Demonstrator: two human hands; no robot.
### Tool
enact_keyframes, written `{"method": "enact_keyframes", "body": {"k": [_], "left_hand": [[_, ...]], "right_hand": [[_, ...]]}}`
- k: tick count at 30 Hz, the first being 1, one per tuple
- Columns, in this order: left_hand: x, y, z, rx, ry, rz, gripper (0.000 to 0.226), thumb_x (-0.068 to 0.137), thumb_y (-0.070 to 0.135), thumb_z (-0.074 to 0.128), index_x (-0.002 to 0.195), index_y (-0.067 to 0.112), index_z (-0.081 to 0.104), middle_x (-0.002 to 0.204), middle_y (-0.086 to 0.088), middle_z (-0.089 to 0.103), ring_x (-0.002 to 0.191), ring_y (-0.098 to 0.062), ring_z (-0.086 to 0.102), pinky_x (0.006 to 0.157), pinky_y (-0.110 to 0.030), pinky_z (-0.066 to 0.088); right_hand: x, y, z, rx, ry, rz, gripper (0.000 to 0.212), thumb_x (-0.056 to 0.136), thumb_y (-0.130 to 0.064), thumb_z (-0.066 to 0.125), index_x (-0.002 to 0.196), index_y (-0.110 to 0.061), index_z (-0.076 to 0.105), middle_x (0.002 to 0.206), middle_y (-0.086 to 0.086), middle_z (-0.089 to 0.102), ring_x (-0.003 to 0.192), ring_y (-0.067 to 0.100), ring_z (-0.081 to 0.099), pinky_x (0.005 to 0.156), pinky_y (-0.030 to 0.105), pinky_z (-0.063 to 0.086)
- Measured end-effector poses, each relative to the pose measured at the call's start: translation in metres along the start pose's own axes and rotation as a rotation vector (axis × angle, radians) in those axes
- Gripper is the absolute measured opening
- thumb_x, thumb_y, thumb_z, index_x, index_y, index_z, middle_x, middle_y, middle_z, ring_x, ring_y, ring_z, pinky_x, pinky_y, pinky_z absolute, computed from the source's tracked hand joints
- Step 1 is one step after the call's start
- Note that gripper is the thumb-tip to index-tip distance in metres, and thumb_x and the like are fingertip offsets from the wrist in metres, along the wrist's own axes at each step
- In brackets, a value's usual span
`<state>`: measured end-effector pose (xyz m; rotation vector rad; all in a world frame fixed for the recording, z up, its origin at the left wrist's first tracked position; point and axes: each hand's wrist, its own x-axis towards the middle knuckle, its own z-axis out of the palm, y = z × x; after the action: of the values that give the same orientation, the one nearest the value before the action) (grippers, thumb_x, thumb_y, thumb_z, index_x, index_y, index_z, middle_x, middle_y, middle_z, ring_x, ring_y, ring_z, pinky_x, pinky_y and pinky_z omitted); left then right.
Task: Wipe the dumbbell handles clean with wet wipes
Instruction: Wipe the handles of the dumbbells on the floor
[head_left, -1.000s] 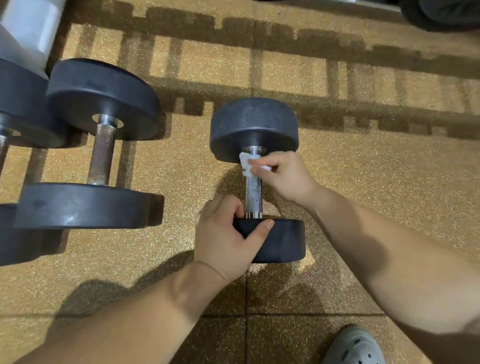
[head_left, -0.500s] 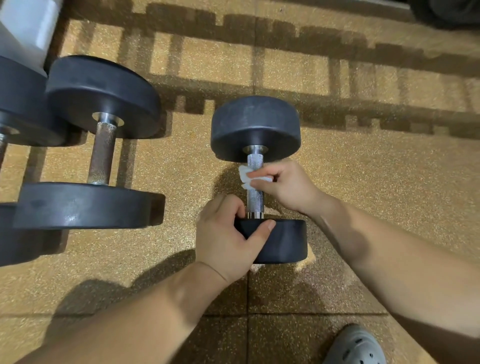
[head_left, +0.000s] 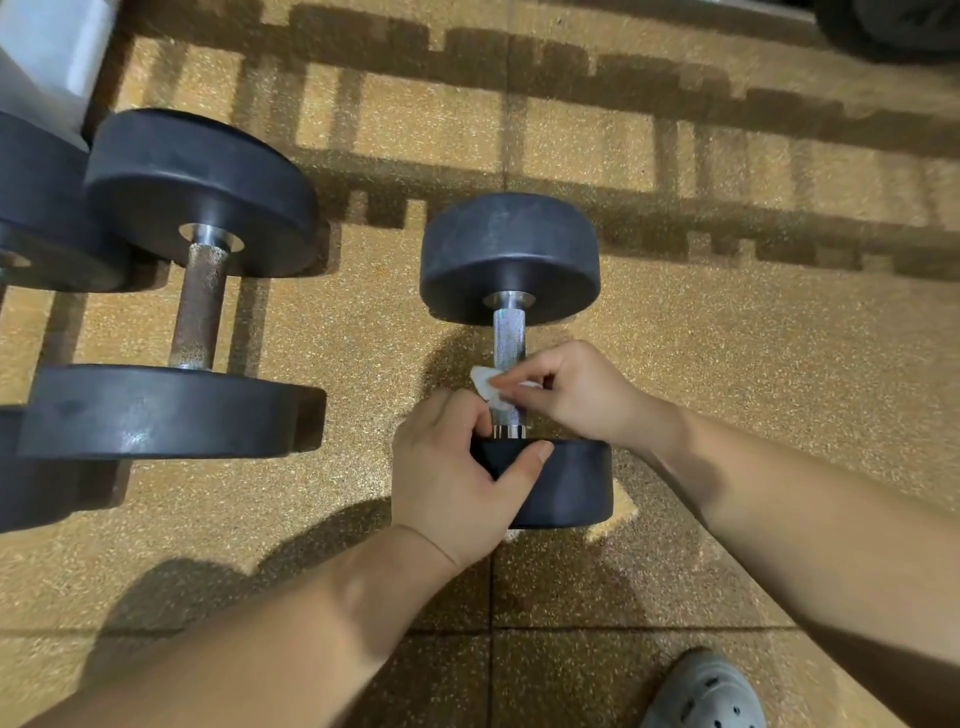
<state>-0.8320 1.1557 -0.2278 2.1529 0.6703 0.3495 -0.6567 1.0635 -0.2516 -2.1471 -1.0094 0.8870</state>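
A black dumbbell (head_left: 509, 260) with a shiny knurled handle (head_left: 509, 338) lies on the floor in the middle of the head view. My right hand (head_left: 576, 395) pinches a white wet wipe (head_left: 485, 384) against the near end of that handle. My left hand (head_left: 452, 478) grips the near black weight (head_left: 571, 483), thumb on its top edge, fingers curled behind its inner face. Part of the wipe is hidden under my right fingers.
A larger dumbbell (head_left: 197, 306) with a rusty brown handle lies to the left, another dark weight (head_left: 36, 218) beyond it at the frame edge. The floor is speckled tan rubber tile (head_left: 753, 389). A grey clog (head_left: 711, 691) shows at the bottom right.
My right hand has slid the wipe down the handle from the far weight toward the near one. My left hand has stayed on the near weight.
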Motion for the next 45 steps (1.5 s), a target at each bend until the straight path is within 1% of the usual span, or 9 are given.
{"method": "enact_keyframes", "body": {"k": [5,8,13,16,20,25,32,39,45], "left_hand": [[0.0,0.009,0.007,0.035,0.006,-0.011,0.045,0.076,0.062,0.06,0.079,0.019,0.046,0.079,0.005,0.044,0.075,-0.02,0.043,0.069,-0.038,0.039],[0.0,0.015,0.01,0.047,-0.014,-0.008,0.042,0.078,0.061,0.059,0.079,0.021,0.046,0.08,0.005,0.046,0.077,-0.021,0.045,0.069,-0.037,0.037],[0.012,0.013,0.003,-0.278,-0.029,-0.148,0.016,0.085,0.032,0.056,0.078,0.02,0.051,0.086,0.009,0.047,0.084,-0.013,0.046,0.072,-0.028,0.034],[0.017,-0.01,-0.003,-0.105,-0.117,-0.088,0.017,0.093,0.029,0.056,0.082,0.017,0.053,0.088,0.009,0.048,0.085,-0.013,0.044,0.073,-0.029,0.035],[0.003,-0.007,0.015,-0.033,-0.167,-0.088,0.037,0.095,0.052,0.033,0.086,0.022,0.051,0.088,0.006,0.049,0.087,-0.02,0.045,0.079,-0.041,0.039],[0.005,0.016,0.034,-0.025,-0.17,-0.046,0.038,0.091,0.056,0.038,0.082,0.021,0.047,0.083,0.008,0.045,0.083,-0.019,0.042,0.075,-0.036,0.035],[0.009,0.019,0.047,-0.093,-0.281,0.113,0.03,0.094,0.049,0.042,0.086,0.021,0.048,0.088,0.007,0.046,0.086,-0.017,0.043,0.074,-0.033,0.035],[0.007,0.027,0.057,-0.091,-0.219,0.15,0.031,0.093,0.045,0.048,0.084,0.015,0.05,0.085,0.004,0.047,0.082,-0.016,0.042,0.072,-0.031,0.032],[0.006,0.025,0.06,-0.116,-0.177,0.187,0.03,0.095,0.042,0.046,0.085,0.015,0.053,0.089,0.01,0.045,0.084,-0.009,0.039,0.077,-0.016,0.029]], "right_hand": [[0.027,-0.006,-0.01,-0.009,0.248,0.008,0.015,0.091,-0.033,0.07,0.102,-0.027,0.08,0.098,-0.01,0.076,0.088,0.001,0.067,0.08,0.028,0.053],[0.028,-0.002,-0.011,-0.023,0.339,0.06,0.017,0.09,-0.03,0.072,0.104,-0.027,0.079,0.102,-0.008,0.074,0.092,0.0,0.064,0.083,0.018,0.048],[-0.003,0.002,-0.024,0.061,-0.03,0.072,0.01,0.086,-0.02,0.077,0.095,-0.019,0.082,0.094,-0.009,0.077,0.089,0.003,0.071,0.085,0.02,0.052],[-0.016,0.007,-0.029,0.095,-0.151,0.105,0.011,0.085,-0.016,0.079,0.095,-0.017,0.082,0.092,-0.01,0.078,0.089,-0.001,0.071,0.089,0.016,0.05],[-0.009,0.008,-0.023,-0.01,0.13,-0.018,0.008,0.086,-0.021,0.077,0.092,-0.021,0.082,0.084,-0.016,0.066,0.079,-0.004,0.061,0.075,0.017,0.044],[-0.006,0.027,-0.031,-0.061,0.353,0.017,0.015,0.085,-0.024,0.076,0.099,-0.026,0.081,0.086,-0.004,0.066,0.08,0.006,0.06,0.074,0.024,0.048],[-0.03,0.038,-0.064,0.013,-0.033,0.082,0.013,0.083,-0.018,0.079,0.096,-0.02,0.082,0.09,-0.01,0.077,0.087,0.003,0.07,0.083,0.022,0.053],[-0.001,0.041,-0.058,-0.14,0.368,0.077,0.015,0.088,-0.028,0.072,0.1,-0.026,0.081,0.077,-0.019,0.059,0.076,0.003,0.058,0.069,0.014,0.037],[-0.033,0.036,-0.07,-0.037,-0.255,0.071,0.008,0.08,-0.017,0.081,0.088,-0.019,0.082,0.087,-0.005,0.077,0.085,0.013,0.071,0.084,0.029,0.052]]}}
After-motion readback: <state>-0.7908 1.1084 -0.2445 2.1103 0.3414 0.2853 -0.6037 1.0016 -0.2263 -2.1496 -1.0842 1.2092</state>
